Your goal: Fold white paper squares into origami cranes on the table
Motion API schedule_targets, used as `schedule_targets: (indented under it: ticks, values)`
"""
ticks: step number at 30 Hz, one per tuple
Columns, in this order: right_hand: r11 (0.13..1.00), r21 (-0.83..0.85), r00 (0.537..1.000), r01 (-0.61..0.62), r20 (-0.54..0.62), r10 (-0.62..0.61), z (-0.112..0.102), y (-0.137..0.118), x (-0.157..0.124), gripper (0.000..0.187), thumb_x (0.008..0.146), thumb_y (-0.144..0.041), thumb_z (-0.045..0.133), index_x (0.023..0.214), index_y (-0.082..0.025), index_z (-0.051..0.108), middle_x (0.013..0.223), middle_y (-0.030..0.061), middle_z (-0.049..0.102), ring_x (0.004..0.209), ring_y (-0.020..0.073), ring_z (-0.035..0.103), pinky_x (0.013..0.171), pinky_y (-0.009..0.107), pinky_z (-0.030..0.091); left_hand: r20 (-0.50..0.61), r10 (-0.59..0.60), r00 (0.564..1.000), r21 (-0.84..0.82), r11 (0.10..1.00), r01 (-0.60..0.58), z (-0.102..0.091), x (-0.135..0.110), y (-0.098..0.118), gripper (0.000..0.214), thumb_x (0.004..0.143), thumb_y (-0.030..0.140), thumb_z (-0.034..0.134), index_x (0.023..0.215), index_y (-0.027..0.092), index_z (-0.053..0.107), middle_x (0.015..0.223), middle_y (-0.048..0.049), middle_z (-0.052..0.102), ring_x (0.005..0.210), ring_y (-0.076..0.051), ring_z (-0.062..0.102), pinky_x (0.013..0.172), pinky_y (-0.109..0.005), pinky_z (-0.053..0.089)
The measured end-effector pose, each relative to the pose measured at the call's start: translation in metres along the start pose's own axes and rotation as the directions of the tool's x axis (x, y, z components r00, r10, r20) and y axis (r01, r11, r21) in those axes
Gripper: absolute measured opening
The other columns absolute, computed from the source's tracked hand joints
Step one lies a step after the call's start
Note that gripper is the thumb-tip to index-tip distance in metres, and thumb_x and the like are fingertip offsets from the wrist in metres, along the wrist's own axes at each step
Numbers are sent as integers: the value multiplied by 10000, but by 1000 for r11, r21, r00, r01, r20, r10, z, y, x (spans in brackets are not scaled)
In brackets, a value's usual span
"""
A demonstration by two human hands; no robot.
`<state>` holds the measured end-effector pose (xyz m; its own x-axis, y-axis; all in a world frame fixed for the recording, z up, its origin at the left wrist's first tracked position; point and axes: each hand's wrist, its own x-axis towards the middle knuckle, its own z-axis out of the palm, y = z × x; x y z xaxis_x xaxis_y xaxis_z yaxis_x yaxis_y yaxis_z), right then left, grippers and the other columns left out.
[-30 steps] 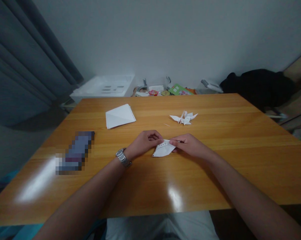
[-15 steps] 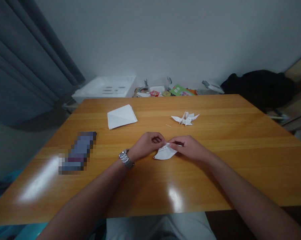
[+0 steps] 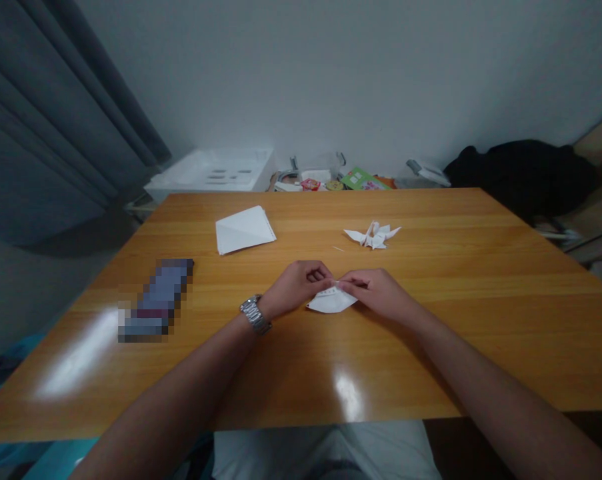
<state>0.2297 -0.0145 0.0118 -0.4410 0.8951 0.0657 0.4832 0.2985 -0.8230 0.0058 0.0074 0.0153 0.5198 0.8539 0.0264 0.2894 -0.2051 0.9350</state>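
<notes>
A small folded white paper piece [image 3: 331, 302] lies on the wooden table [image 3: 431, 320] between both my hands. My left hand [image 3: 297, 285], with a metal watch [image 3: 254, 315] on its wrist, has its fingers curled and pinches the paper's upper left edge. My right hand [image 3: 375, 291] pinches the same paper from the right, fingertips meeting the left hand's at the top of the fold.
A finished white origami figure [image 3: 373, 235] sits farther back on the table. A folded white sheet [image 3: 244, 230] lies at the back left. A blurred dark object [image 3: 155, 300] rests at the left. Behind the table are a white box [image 3: 211, 172], clutter and a black bag [image 3: 521, 173].
Both hands have drawn closer together over the paper, and the paper now shows less area beneath them. The view shifted slightly.
</notes>
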Motion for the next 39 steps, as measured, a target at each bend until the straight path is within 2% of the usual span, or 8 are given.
schedule_targets:
  ticks: [4, 8, 12, 16, 22, 30, 35, 39]
  values:
    - [999, 25, 998, -25, -62, 27, -1, 4, 2, 327, 947, -441, 578, 889, -171, 753, 819, 43, 742, 735, 189, 645, 657, 281, 444, -15, 4, 1000, -40, 999, -5, 2, -1, 6, 299, 892, 433, 663, 976, 146, 680, 886, -57, 723, 787, -150, 665, 666, -234, 518]
    - [994, 91, 985, -64, -152, 78, -5, 9, 5, 321, 925, -450, 598, 899, -162, 738, 837, 64, 744, 725, 195, 650, 657, 297, 466, 20, 8, 1000, -54, 999, -7, 3, -4, 14, 397, 846, 417, 722, 1141, 167, 631, 991, -66, 725, 866, -173, 689, 762, -280, 565]
    - [985, 163, 978, -62, -188, 92, -7, 12, 7, 315, 900, -467, 622, 909, -169, 723, 845, 62, 739, 729, 192, 650, 657, 300, 477, -95, 101, 990, 82, 992, -94, 0, -4, 15, 246, 920, 306, 616, 1128, 183, 658, 1086, -63, 729, 940, -168, 691, 842, -284, 553]
    - [977, 203, 984, -60, -151, 91, -4, 11, 7, 315, 888, -467, 637, 963, -170, 712, 894, 72, 739, 763, 198, 655, 659, 299, 481, -161, 129, 978, 153, 983, -104, -2, -2, 11, 195, 930, 265, 587, 1072, 185, 695, 1032, -47, 749, 925, -164, 693, 844, -276, 545]
    - [956, 280, 996, -86, -5, 91, 1, 2, 3, 342, 891, -456, 640, 1038, -153, 699, 912, 72, 727, 748, 184, 634, 629, 280, 452, -109, 118, 987, 177, 979, -97, -3, -3, 14, 208, 933, 258, 581, 1061, 195, 733, 1017, -38, 759, 884, -157, 687, 827, -274, 533]
    - [948, 282, 988, -151, 65, 138, -1, 0, 2, 401, 892, -532, 624, 960, -142, 688, 764, 36, 666, 622, 145, 542, 548, 261, 368, -50, 94, 994, -62, 993, -97, -8, 0, 7, 232, 932, 278, 601, 1107, 162, 702, 1122, -77, 731, 992, -167, 673, 900, -285, 516]
    - [907, 371, 979, -200, 119, 167, 1, 1, 1, 472, 885, -584, 622, 1007, -130, 671, 777, 53, 678, 621, 151, 554, 539, 262, 358, -10, 111, 994, -140, 984, -111, -10, -1, 7, 195, 940, 239, 581, 1051, 153, 716, 1053, -73, 729, 946, -157, 651, 878, -285, 497]
    - [917, 342, 978, -203, 105, 178, 0, 0, 0, 464, 875, -588, 634, 933, -129, 676, 712, 24, 617, 588, 127, 481, 522, 258, 300, 12, 107, 994, -175, 979, -103, -11, -2, 6, 185, 934, 252, 604, 1039, 152, 720, 1022, -74, 716, 917, -151, 632, 862, -286, 489]
